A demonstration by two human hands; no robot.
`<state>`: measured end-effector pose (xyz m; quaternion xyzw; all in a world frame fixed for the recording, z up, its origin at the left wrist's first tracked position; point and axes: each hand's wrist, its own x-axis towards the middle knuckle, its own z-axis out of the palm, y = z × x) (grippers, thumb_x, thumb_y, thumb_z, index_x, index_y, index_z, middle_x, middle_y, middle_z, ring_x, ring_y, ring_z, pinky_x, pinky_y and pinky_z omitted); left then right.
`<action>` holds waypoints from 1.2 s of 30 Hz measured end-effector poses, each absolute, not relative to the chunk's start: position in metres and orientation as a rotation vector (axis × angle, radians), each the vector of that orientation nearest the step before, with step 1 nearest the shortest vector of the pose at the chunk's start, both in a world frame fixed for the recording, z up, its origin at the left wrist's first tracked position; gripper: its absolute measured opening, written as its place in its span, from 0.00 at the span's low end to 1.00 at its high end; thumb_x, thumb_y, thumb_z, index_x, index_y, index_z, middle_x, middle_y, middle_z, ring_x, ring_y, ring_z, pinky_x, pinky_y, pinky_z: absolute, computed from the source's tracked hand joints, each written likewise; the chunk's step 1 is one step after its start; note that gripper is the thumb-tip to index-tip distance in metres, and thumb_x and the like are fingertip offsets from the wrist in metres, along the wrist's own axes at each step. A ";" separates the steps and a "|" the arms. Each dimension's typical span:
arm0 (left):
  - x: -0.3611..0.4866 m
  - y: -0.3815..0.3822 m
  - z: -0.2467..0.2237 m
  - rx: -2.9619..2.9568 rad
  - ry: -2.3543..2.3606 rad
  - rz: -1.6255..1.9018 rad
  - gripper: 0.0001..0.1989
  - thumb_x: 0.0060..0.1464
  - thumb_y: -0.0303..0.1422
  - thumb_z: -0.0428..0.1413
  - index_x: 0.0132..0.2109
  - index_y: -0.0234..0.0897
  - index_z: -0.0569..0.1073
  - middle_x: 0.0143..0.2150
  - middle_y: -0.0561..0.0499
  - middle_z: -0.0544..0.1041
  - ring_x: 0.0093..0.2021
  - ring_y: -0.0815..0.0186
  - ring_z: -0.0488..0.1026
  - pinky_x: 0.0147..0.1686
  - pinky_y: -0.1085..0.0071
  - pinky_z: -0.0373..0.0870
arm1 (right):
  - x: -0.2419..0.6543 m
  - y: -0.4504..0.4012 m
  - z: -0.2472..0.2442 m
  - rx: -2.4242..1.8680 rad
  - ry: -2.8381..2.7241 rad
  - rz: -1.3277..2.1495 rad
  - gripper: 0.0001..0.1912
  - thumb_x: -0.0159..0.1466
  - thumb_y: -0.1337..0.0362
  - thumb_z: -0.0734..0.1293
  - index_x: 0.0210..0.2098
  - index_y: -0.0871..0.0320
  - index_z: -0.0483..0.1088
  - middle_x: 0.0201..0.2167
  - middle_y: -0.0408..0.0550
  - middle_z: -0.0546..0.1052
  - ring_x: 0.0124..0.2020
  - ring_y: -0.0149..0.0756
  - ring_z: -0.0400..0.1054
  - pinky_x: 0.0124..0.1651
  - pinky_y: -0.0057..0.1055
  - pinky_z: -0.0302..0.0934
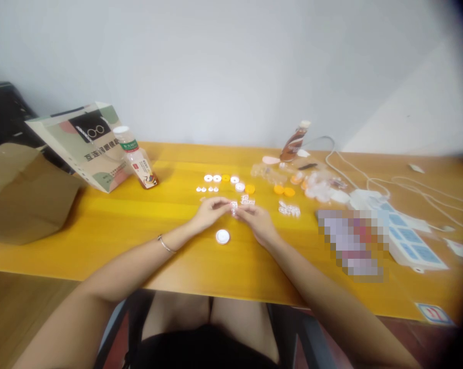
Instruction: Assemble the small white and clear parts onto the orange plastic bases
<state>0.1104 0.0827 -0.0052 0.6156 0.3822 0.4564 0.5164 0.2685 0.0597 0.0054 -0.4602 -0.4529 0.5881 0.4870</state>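
Over the middle of the table, my left hand (211, 212) and my right hand (259, 221) meet with pinched fingertips. Between them are small white dice (234, 206) with dark spots, seemingly one above another; blur hides the exact number. Just behind my right fingers sits a small cluster of dice (248, 201), and more dice (289, 209) lie to the right. A round white cap (223, 236) rests on the table, nearer to me than my hands. Beyond my hands runs a curved row of white and yellow caps (226, 178), with several small white pointed pieces (207, 189) before it.
At left stand a paper gift bag (97, 154), a brown bag (27, 192) and a drink bottle (139, 161). To the right are orange caps (284, 190), a cola bottle (294, 142), clear plastic pieces (318, 187), a white power strip (412, 241), cables and a pixelated flat item (350, 243).
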 end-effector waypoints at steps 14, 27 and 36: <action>0.114 0.080 -0.006 1.458 0.935 1.106 0.13 0.45 0.38 0.58 0.36 0.31 0.72 0.32 0.50 0.74 0.31 0.71 0.69 0.36 0.73 0.65 | 0.268 0.055 0.008 -1.241 -1.351 1.141 0.08 0.50 0.60 0.67 0.23 0.58 0.71 0.24 0.45 0.77 0.29 0.33 0.70 0.38 0.32 0.63; 0.113 0.077 -0.003 1.786 0.943 1.159 0.13 0.51 0.36 0.54 0.42 0.34 0.74 0.37 0.46 0.73 0.38 0.67 0.70 0.41 0.71 0.66 | 0.267 0.060 0.002 -1.055 -1.232 1.299 0.11 0.48 0.61 0.70 0.30 0.56 0.69 0.27 0.42 0.75 0.29 0.30 0.69 0.38 0.31 0.62; 0.114 0.085 -0.007 2.282 0.963 0.969 0.17 0.55 0.35 0.50 0.52 0.37 0.67 0.44 0.44 0.70 0.44 0.63 0.67 0.45 0.65 0.65 | 0.283 0.074 0.003 -1.056 -0.847 1.275 0.14 0.44 0.65 0.72 0.31 0.57 0.70 0.27 0.40 0.73 0.27 0.25 0.65 0.36 0.27 0.60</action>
